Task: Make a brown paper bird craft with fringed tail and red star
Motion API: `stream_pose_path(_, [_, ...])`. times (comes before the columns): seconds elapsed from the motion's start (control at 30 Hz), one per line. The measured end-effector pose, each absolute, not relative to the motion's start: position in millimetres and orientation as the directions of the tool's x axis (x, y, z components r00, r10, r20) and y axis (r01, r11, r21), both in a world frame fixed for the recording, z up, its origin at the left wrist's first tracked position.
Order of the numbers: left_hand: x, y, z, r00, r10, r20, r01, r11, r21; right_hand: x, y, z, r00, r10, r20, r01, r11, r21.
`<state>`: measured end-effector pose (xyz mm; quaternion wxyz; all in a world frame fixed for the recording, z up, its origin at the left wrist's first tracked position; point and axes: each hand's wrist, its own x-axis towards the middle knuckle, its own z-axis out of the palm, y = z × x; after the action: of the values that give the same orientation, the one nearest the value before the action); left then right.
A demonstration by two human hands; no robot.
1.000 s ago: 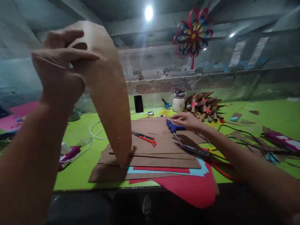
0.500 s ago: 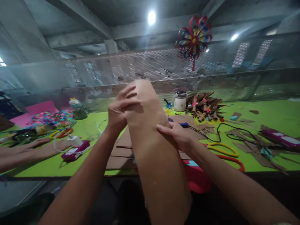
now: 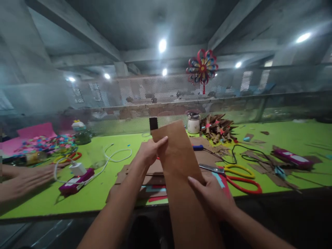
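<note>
A long strip of brown paper [image 3: 178,166] hangs before me, its top end above the table and its lower end past the table's front edge. Near the top, my left hand [image 3: 153,150] pinches its left edge, with the thumb on the near face. Lower down, my right hand [image 3: 211,190] grips the right edge, thumb in front and fingers hidden behind. Scissors [image 3: 240,176] with yellow and red handles lie just beyond my right hand. Brown cardboard pieces [image 3: 121,176] and red and light blue sheets rest on the table behind the strip.
On the left are a co-worker's hands [image 3: 38,176], a purple power strip [image 3: 75,181] with a white charger, and a pile of colourful pieces [image 3: 46,143]. A white flask [image 3: 193,123] stands at the back beside rolled brown paper [image 3: 218,128]. Another purple power strip [image 3: 293,157] lies right.
The brown strip and both my hands have come lower, and its top end has moved right. The left hand's grip now shows the thumb in front. The view has tilted and shifted.
</note>
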<state>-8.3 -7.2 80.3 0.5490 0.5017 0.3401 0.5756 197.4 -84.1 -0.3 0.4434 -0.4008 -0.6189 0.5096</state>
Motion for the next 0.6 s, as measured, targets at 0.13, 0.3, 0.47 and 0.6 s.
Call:
stream_pose_path(0.13, [-12,-8,81,0.095,0.971,0.221,-0.262,-0.189,0.946,191,-87,-17,-0.268,0.939,0.218,0.162,0.267,-0.950])
stream_pose_path(0.3, [-8,-25,75,0.125,0.969,0.212,-0.252,-0.176,0.952,215,-86,-1,-0.455,0.858,0.239,0.100,0.316,-0.944])
stream_pose_path(0.47, [9,-47,65,0.231,0.958,0.171,-0.219,-0.120,0.968,231,-69,54,-0.349,0.889,0.298,0.014,0.323,-0.946])
stream_pose_path(0.6, [16,-52,51,0.343,0.927,0.153,-0.265,-0.060,0.962,222,-45,74,-0.322,0.879,0.353,-0.014,0.368,-0.930])
